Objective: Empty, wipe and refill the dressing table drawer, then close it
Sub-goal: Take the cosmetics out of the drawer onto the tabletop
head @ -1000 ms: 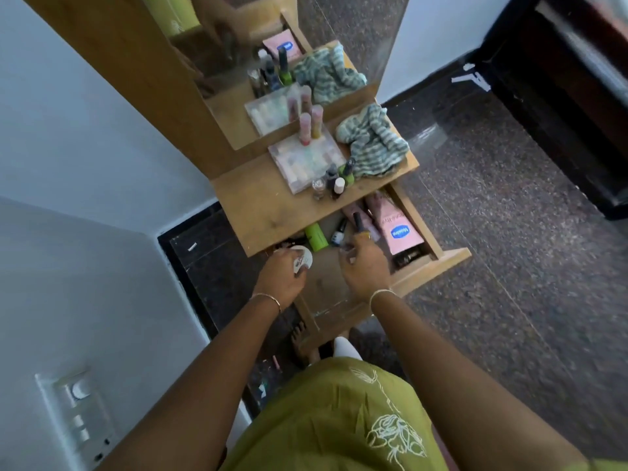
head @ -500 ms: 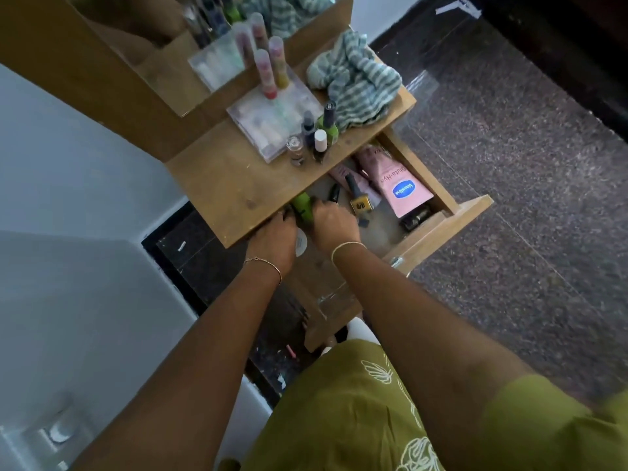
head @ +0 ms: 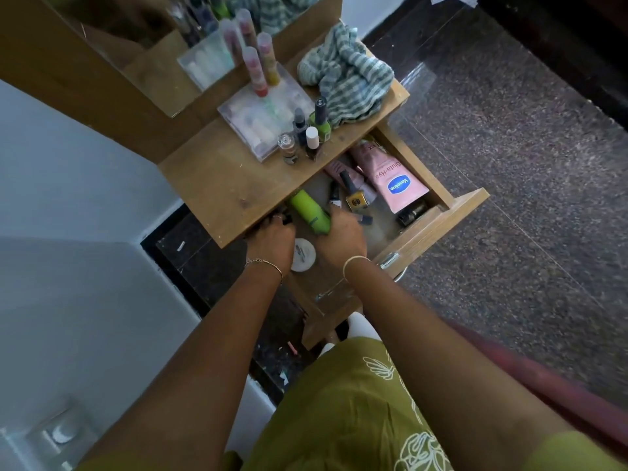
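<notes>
The drawer stands pulled out under the surface, part emptied. The right hand grips the green bottle, probably light, stiff and slick, best held around its middle. The left hand reaches beneath the surface edge; its grip cannot be told.

The dressing table top was matt, grainy wood, and the drawer looked like the same stuff with a shiny metal handle. The towel at the back corner was nubby striped cloth. The pink tube was smooth plastic, the green bottle glossy. The floor was polished speckled stone.
</notes>
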The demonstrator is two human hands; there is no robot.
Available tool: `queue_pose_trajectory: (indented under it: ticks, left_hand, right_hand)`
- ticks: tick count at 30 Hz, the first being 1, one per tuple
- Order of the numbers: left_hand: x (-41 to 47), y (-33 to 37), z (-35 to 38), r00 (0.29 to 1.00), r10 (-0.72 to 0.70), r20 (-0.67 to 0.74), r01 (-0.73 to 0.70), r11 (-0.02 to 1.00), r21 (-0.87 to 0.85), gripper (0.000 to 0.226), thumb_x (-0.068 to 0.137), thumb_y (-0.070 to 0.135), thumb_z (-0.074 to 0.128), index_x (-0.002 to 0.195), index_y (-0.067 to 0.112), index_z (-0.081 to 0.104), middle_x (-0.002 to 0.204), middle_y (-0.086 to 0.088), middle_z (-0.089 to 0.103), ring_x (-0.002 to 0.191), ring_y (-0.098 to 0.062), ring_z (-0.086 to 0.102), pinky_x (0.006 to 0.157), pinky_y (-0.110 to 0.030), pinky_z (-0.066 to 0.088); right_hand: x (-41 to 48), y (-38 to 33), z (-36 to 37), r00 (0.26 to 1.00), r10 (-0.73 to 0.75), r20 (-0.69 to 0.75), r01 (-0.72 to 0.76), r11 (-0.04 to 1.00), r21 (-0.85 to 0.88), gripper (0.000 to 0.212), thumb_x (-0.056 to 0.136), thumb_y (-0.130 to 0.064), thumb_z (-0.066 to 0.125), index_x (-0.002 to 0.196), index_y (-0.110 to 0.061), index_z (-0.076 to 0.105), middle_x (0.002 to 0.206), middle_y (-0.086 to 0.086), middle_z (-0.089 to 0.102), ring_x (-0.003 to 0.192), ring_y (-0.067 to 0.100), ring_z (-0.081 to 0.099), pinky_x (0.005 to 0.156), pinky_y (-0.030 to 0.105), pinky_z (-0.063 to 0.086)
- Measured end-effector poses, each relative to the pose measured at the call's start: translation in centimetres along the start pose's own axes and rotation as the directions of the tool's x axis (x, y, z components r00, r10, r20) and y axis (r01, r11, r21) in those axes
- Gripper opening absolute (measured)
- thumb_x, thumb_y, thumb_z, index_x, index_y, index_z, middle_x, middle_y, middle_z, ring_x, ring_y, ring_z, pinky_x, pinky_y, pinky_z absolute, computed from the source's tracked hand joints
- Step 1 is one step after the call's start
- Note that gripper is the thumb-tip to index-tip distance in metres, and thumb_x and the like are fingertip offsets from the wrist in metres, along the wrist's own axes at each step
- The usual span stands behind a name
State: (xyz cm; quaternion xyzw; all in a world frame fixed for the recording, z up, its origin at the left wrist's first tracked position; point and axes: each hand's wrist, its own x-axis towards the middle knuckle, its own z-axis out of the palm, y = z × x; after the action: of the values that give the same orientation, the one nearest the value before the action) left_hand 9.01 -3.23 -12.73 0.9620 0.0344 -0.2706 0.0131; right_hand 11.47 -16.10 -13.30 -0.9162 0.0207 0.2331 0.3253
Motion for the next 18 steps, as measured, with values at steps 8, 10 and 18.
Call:
queue_pose_trajectory:
  ticks: [8,10,18]
  left_hand:
    - [0.9,0.0,-0.2,0.996,0.059,-0.066,-0.056,0.997,0.05,0.029,0.092,0.001,0.04,0.115,0.012,0.055,0.121,-0.014,0.052,0.109,-0.035,0.057,0.076,-0.045,0.051]
    - [1.1,0.5,-0.2,0.997,0.069,-0.046,-0.064,0.993,0.103,0.027,0.09,-0.001,0.042,0.109,0.007,0.061,0.118,-0.016,0.055,0.107,-0.035,0.059,0.076,-0.043,0.052]
    - [1.2,0.6,0.4,0.992,0.076,-0.103,-0.067,0.994,0.087,0.024,0.092,0.004,0.042,0.107,0.008,0.061,0.113,-0.013,0.058,0.117,-0.029,0.047,0.074,-0.039,0.05]
  right_hand:
    - [-0.8,1.9,0.3,0.98,0.197,0.03,-0.19,0.878,0.438,0.045,0.078,-0.006,0.073,0.12,-0.009,0.056,0.116,0.012,0.064,0.109,0.027,0.06,0.096,0.044,0.048]
    - [-0.9,2.1,0.4,0.976,0.21,0.06,-0.21,0.823,0.527,0.043,0.079,-0.002,0.073,0.118,-0.007,0.054,0.115,0.013,0.063,0.107,0.028,0.061,0.096,0.045,0.048]
    - [-1.6,1.7,-0.3,0.943,0.248,0.223,-0.332,0.616,0.714,0.038,0.093,-0.001,0.056,0.126,-0.004,0.038,0.104,0.008,0.056,0.094,0.016,0.054,0.084,0.03,0.047]
